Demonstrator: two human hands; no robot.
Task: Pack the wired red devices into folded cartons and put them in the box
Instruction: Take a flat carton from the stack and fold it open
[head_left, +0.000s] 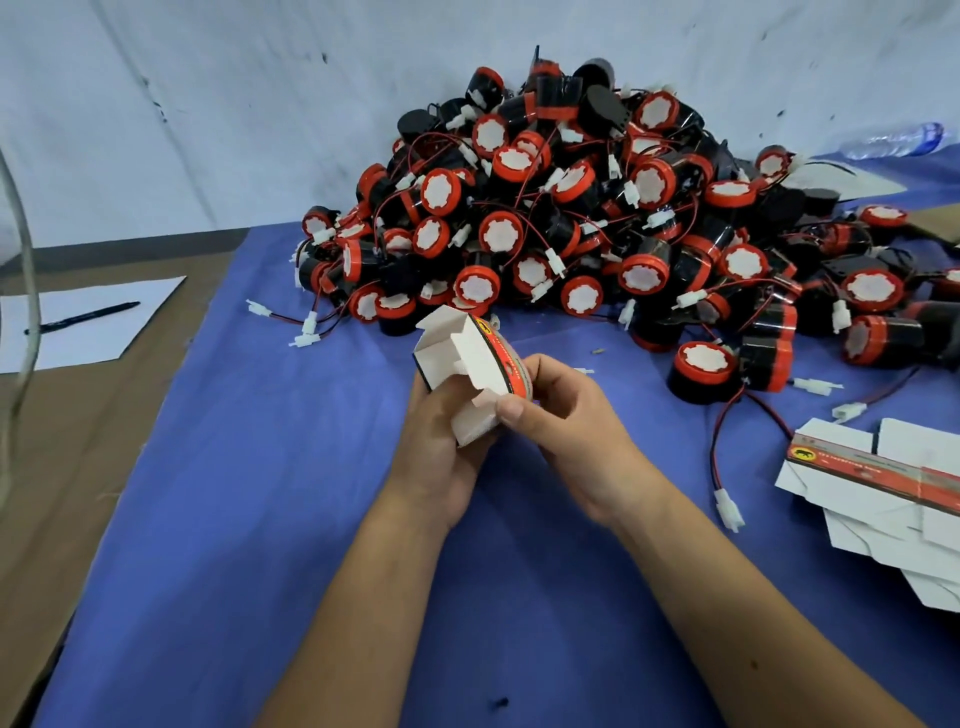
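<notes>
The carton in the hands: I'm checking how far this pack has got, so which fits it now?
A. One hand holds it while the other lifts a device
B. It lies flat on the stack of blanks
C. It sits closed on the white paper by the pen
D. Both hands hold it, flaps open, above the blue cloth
D: the left hand and right hand both grip the carton, its white flaps open, over the blue cloth.

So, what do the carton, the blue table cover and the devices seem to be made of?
Carton: thin paperboard, white matte inside, printed red outside; it holds creased flaps. Blue cover: probably woven cloth, matte, with soft wrinkles. Devices: likely moulded plastic, red caps and black bodies with slight shine; their face inserts are white, material unclear.
</notes>
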